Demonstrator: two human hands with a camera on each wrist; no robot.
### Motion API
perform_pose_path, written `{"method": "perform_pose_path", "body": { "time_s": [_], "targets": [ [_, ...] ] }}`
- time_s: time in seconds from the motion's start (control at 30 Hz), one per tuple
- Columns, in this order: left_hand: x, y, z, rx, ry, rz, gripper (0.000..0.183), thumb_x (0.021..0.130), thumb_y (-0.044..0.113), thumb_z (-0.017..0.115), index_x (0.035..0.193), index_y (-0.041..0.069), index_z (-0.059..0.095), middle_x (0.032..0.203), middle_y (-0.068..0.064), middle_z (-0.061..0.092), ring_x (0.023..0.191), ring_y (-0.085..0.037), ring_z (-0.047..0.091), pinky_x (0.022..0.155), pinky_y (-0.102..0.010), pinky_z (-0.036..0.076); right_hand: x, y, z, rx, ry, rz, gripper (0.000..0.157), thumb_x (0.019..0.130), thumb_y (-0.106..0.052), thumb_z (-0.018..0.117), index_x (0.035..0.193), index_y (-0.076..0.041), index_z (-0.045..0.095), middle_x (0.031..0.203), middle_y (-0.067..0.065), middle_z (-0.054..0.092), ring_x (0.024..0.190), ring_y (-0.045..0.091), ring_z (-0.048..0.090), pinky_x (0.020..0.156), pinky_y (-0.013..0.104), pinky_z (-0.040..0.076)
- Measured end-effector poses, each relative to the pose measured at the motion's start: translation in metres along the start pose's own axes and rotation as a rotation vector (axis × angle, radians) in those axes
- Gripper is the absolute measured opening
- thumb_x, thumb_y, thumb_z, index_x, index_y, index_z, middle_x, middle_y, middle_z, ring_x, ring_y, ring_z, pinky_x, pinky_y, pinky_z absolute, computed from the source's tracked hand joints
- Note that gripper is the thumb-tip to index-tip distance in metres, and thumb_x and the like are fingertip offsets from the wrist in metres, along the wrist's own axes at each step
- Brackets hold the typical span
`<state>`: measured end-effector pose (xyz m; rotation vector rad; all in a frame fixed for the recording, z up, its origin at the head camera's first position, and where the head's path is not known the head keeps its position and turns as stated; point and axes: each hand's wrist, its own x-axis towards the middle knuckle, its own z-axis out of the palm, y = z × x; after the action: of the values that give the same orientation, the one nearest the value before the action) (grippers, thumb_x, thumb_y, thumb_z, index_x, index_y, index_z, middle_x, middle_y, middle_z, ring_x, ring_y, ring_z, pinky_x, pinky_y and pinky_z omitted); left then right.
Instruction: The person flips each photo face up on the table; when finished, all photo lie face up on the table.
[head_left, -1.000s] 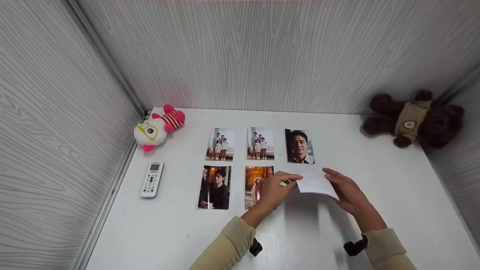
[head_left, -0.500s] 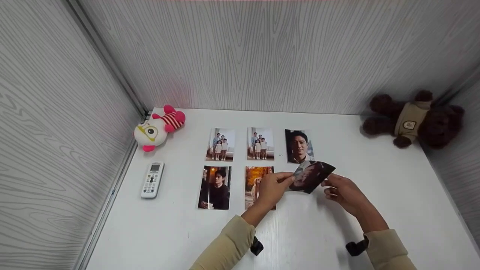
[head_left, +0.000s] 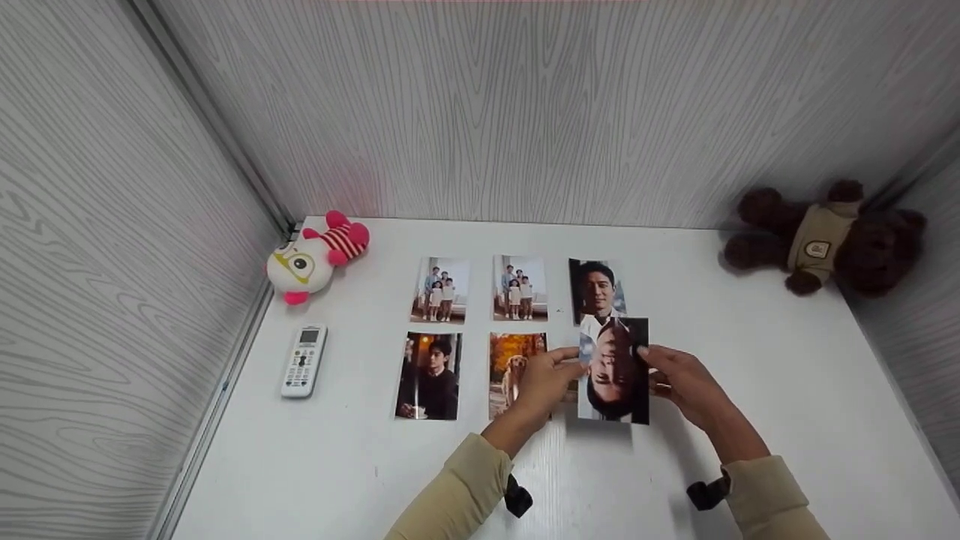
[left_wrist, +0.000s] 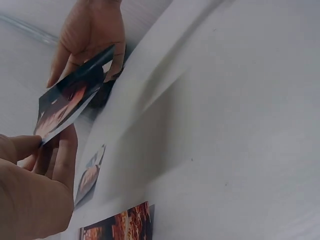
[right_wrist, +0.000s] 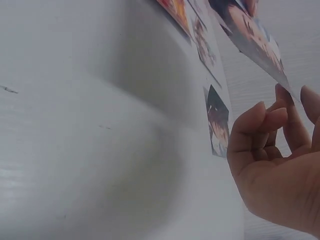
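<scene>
A portrait photo (head_left: 611, 371) is held above the white table, its picture upside down in the head view. My left hand (head_left: 541, 386) pinches its left edge between thumb and fingers, seen closely in the left wrist view, where the photo (left_wrist: 70, 100) slants upward. My right hand (head_left: 694, 386) has its thumb over the opposite edge and fingers behind. In the right wrist view, thumb and fingertips of the right hand (right_wrist: 280, 175) meet the photo's corner. Behind it lies a similar portrait photo (head_left: 596, 285), its lower part overlapped. A dog photo (head_left: 516, 364) is partly hidden by my left hand.
Two family photos (head_left: 439, 289) lie in the back row, with a photo of a person in dark clothes (head_left: 431, 375) in front. A remote control (head_left: 304, 360) and pink-white plush toy (head_left: 311, 262) are left; a brown teddy bear (head_left: 825, 240) lies back right.
The held photo has turned from its white back to its picture side and now stands lengthwise. My right hand let go of the edge midway, then took hold again.
</scene>
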<state>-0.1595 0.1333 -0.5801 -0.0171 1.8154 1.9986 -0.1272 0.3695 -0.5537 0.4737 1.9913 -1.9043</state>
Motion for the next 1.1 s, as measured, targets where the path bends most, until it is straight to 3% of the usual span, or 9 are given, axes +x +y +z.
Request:
{"method": "perform_pose_path", "body": {
  "time_s": [0.1,0.3,0.33,0.5,0.6,0.73,0.83,1.0,1.1],
  "targets": [
    [0.000,-0.001,0.002,-0.041,-0.010,-0.040,0.032,0.092,0.015,0.069,0.123,0.007,0.072,0.104,-0.009,0.077,0.077,-0.015,0.073,0.066,-0.036,0.063,0.002,0.000,0.002,0.018,-0.004,0.013,0.052,0.103,-0.037,0.060,0.143,-0.004,0.054,0.100,-0.008,0.066,0.088,0.010,0.065,0.078,0.028,0.054],
    [-0.001,-0.001,0.004,-0.071,-0.064,-0.096,0.042,0.092,0.018,0.071,0.131,0.005,0.066,0.112,-0.010,0.075,0.085,-0.016,0.071,0.071,-0.034,0.062,0.006,0.002,0.002,0.076,0.027,0.009,0.055,0.102,-0.036,0.062,0.144,-0.003,0.050,0.104,-0.006,0.067,0.091,0.013,0.064,0.077,0.028,0.055],
    [-0.001,-0.001,0.004,-0.060,-0.073,-0.094,0.045,0.092,0.019,0.071,0.134,0.004,0.064,0.115,-0.010,0.073,0.090,-0.015,0.070,0.074,-0.031,0.061,0.007,0.002,0.002,0.095,0.033,0.007,0.052,0.102,-0.035,0.061,0.143,-0.003,0.050,0.103,-0.005,0.067,0.091,0.012,0.064,0.077,0.027,0.055],
    [-0.005,-0.006,0.009,-0.200,-0.152,-0.135,0.051,0.095,0.018,0.071,0.139,-0.001,0.056,0.117,-0.018,0.071,0.100,-0.030,0.074,0.089,-0.044,0.061,0.011,0.001,0.009,0.283,0.095,-0.006,0.025,0.105,-0.026,0.058,0.126,-0.012,0.057,0.102,-0.005,0.065,0.091,0.011,0.064,0.078,0.026,0.056],
    [-0.006,-0.009,0.014,-0.295,-0.133,-0.135,0.044,0.095,0.014,0.070,0.133,-0.004,0.056,0.114,-0.022,0.071,0.094,-0.032,0.076,0.086,-0.046,0.062,0.013,0.001,0.014,0.368,0.117,-0.013,0.024,0.106,-0.021,0.055,0.128,-0.012,0.055,0.104,-0.004,0.064,0.092,0.011,0.064,0.080,0.026,0.058],
    [-0.006,-0.008,0.018,-0.342,-0.054,-0.089,0.034,0.096,0.010,0.066,0.125,-0.006,0.059,0.113,-0.026,0.071,0.081,-0.022,0.075,0.076,-0.037,0.064,0.015,0.002,0.017,0.414,0.092,-0.017,0.041,0.107,-0.018,0.053,0.145,-0.007,0.043,0.108,-0.003,0.066,0.095,0.011,0.066,0.085,0.026,0.059],
    [-0.004,-0.007,0.016,-0.322,-0.008,-0.052,0.033,0.097,0.012,0.063,0.125,-0.007,0.061,0.111,-0.025,0.072,0.076,-0.020,0.074,0.069,-0.035,0.064,0.014,0.002,0.014,0.440,0.085,-0.019,0.041,0.106,-0.017,0.055,0.144,-0.006,0.043,0.106,-0.002,0.067,0.092,0.011,0.067,0.083,0.025,0.059],
    [-0.002,-0.008,0.009,-0.221,0.044,-0.028,0.032,0.098,0.017,0.063,0.121,-0.005,0.066,0.102,-0.017,0.075,0.075,-0.020,0.073,0.067,-0.040,0.064,0.010,0.002,0.003,0.439,0.091,-0.016,0.021,0.104,-0.019,0.060,0.124,-0.014,0.056,0.108,-0.005,0.063,0.094,0.009,0.065,0.081,0.025,0.059],
    [-0.001,-0.009,0.006,-0.194,0.051,-0.032,0.028,0.098,0.019,0.064,0.115,-0.003,0.068,0.100,-0.013,0.071,0.077,-0.020,0.071,0.067,-0.041,0.064,0.008,0.002,-0.005,0.380,0.074,-0.003,0.028,0.103,-0.021,0.060,0.130,-0.014,0.054,0.114,-0.007,0.059,0.102,0.007,0.060,0.083,0.023,0.056]
  ]
}}
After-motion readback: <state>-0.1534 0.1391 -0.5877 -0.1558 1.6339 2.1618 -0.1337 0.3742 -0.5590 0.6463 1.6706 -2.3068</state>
